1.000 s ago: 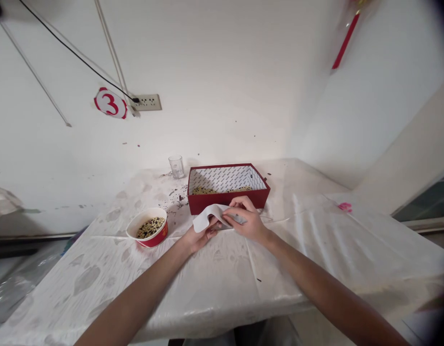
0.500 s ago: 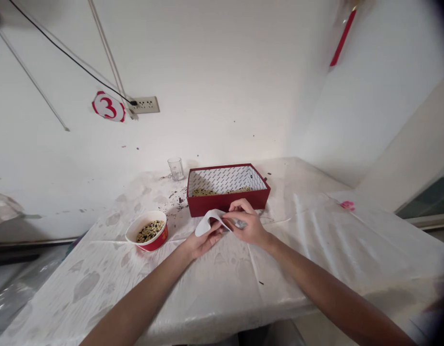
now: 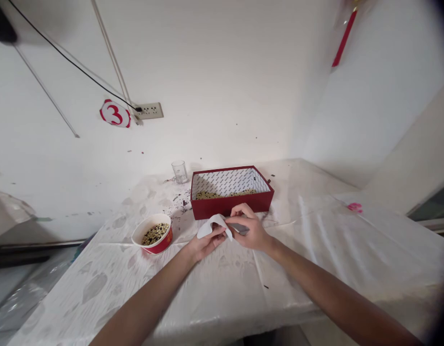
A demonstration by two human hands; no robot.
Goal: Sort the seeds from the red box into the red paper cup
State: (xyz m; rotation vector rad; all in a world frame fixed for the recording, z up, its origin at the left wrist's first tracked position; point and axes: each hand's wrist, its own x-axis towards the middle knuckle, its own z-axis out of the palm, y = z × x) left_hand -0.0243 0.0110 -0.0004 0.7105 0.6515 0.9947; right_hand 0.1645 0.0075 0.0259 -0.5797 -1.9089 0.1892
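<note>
A curled piece of white paper [image 3: 206,229] is held between my two hands, in front of the red box. My left hand [image 3: 206,245] grips its lower left part from below, thumb on top. The fingers of my right hand [image 3: 251,230] pinch the paper's right edge. Just behind stands the dark red open box [image 3: 231,205], with patterned white lining and a layer of light and dark grains [image 3: 209,195] at its bottom. Left of my hands is a red and white paper bowl [image 3: 164,244] holding mixed black and pale beans or grains [image 3: 155,234].
A clear drinking glass [image 3: 179,172] stands near the wall, left of the box. Dark scraps [image 3: 183,203] lie scattered on the plastic-covered table [image 3: 229,293]. A wall socket [image 3: 151,110] with a black cable is above, beside a red number sign [image 3: 115,113].
The view has shifted slightly, so the scene sits a little lower and further right. My hands still hold the paper, which is a bit more folded over at its right side.
</note>
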